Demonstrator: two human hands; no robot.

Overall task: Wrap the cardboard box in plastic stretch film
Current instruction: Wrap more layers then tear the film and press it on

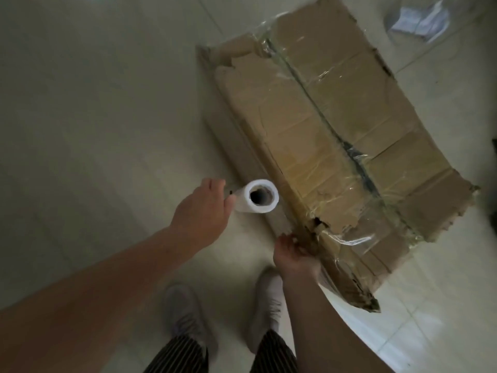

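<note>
Left hand grips the film roll at eight o'clock of the box; right hand pinches its six o'clock corner.

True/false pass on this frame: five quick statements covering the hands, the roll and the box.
1. The left hand holds the roll of stretch film. True.
2. The right hand hangs free and touches nothing. False: it grips the near corner of the cardboard box.
3. Some film already covers part of the box. True.
4. The box sits on a table. False: it lies on the tiled floor.
5. The roll lies on top of the box. False: it is held beside the box, its hollow core facing the camera.
</note>
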